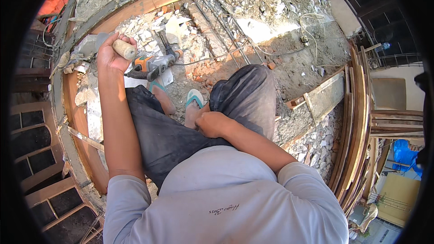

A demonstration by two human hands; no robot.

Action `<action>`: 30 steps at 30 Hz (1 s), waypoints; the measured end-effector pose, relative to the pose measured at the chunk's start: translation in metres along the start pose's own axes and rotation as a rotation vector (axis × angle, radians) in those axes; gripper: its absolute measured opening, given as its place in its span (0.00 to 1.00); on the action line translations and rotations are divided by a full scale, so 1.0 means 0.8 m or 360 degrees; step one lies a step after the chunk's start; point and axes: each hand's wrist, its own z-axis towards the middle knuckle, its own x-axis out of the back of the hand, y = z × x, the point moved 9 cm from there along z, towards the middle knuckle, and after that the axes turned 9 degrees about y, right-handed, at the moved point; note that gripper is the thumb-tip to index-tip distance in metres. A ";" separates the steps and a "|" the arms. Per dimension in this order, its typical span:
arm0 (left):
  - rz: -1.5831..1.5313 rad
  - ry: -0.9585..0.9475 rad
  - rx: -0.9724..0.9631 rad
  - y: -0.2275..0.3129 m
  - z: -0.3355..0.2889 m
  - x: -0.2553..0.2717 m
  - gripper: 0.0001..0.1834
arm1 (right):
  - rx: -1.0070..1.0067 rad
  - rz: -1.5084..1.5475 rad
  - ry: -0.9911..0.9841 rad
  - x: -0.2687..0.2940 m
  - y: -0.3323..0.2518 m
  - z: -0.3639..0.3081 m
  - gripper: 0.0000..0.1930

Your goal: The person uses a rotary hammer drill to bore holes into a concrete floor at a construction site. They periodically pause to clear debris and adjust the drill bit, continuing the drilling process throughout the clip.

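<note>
My left hand (114,54) is raised over the low wall at the left, its fingers closed round the wooden handle (125,49) of a trowel. Part of the trowel's grey metal blade (101,39) shows beyond the fingers. Between my knees rests my right hand (212,124), curled into a fist against my dark trousers (246,97); whatever it may hold is hidden. Below and to the right of the left hand lies an orange and grey power drill (151,64) with a dark bit, on the rubble.
Wet grey mortar lines the top of the curved low wall (74,40), beside wooden form boards (142,5). Long steel rebars (226,27) cross the rubble ahead. A pale cable (304,29) loops at right, near stacked timber planks (355,122). Blue-strapped flip-flops (195,98) are on my feet.
</note>
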 end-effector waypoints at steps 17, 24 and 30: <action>-0.0062 0.0143 -0.0071 -0.004 0.025 0.040 0.08 | 0.0183 -0.0235 -0.0023 -0.028 -0.042 0.015 0.16; 0.0100 0.0031 0.0005 0.020 0.016 0.052 0.12 | 0.0283 -0.0341 -0.0017 -0.051 -0.068 0.051 0.17; 0.0066 0.0124 0.0044 0.069 -0.011 0.109 0.13 | 0.0440 -0.0378 -0.0117 -0.048 -0.084 0.053 0.17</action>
